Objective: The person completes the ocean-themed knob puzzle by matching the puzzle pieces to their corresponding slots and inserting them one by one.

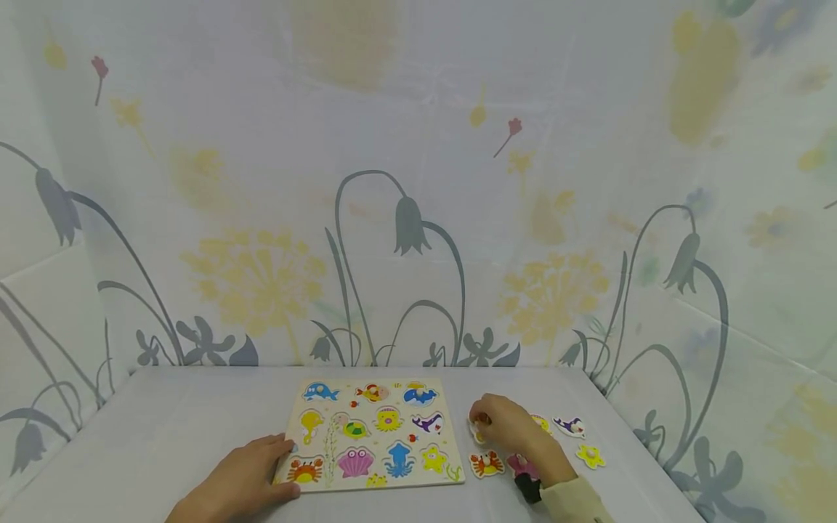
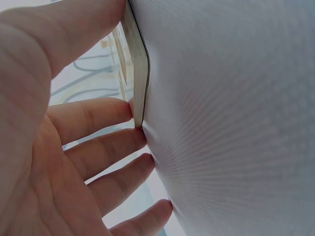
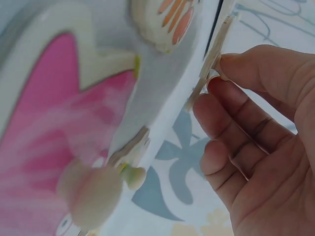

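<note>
In the head view, my left hand rests at the near left corner of a wooden peg puzzle board. Its thumb lies by the near edge, and the extended, spread fingers touch the board's side and the cloth. To the right of the board, my right hand pinches a small puzzle piece at its knob between thumb and fingers. That piece appears edge-on in the right wrist view, so its picture is hidden. Just nearer lie a crab piece and a pink shell piece.
Right of my hand lie a yellow piece, a purple-and-white whale piece and a yellow starfish piece. On the board, knobs stand on the fish and the blue whale. A flower-printed curtain hangs behind the table.
</note>
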The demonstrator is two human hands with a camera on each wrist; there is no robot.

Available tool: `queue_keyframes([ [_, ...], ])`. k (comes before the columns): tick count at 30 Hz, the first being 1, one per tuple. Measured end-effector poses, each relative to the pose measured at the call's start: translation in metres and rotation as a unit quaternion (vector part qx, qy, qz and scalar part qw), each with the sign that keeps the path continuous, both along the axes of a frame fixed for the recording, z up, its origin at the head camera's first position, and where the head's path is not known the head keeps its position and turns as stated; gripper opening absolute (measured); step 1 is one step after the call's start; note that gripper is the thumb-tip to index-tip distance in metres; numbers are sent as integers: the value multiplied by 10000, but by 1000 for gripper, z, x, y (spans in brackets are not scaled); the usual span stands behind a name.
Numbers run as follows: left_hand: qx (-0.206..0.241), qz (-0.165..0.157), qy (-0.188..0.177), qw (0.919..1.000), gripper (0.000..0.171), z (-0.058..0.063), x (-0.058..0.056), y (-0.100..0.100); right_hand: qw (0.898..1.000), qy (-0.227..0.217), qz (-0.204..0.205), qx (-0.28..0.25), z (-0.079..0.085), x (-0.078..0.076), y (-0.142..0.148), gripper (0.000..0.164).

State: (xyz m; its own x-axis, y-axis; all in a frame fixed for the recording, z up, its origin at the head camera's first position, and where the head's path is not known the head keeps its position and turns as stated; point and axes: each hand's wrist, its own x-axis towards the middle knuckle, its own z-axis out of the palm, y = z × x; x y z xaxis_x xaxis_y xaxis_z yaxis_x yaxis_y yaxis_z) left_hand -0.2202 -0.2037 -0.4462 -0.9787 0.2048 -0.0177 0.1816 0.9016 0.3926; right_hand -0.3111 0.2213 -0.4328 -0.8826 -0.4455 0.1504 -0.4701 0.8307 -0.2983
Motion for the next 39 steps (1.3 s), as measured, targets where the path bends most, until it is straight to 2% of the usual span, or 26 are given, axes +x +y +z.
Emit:
queue_keyframes([
  [5, 7, -39, 38, 10000, 78, 1, 1, 0, 9998, 71, 198, 39, 1, -3, -9, 9],
  [13, 144, 32, -115, 9998, 79, 3, 2, 2, 9973, 284, 660, 138, 11, -5, -39, 11],
  [25, 113, 3, 2, 9999, 78, 2, 2, 1, 9904, 371, 1147, 677, 17, -9, -91, 8],
  [34, 138, -57, 124, 9998, 78, 2, 2, 1, 9883, 325, 1311, 705, 22, -11, -125, 9],
  [39, 182, -60, 85, 9998, 78, 2, 2, 0, 9851, 426, 1546, 615, 20, -16, -140, 10],
])
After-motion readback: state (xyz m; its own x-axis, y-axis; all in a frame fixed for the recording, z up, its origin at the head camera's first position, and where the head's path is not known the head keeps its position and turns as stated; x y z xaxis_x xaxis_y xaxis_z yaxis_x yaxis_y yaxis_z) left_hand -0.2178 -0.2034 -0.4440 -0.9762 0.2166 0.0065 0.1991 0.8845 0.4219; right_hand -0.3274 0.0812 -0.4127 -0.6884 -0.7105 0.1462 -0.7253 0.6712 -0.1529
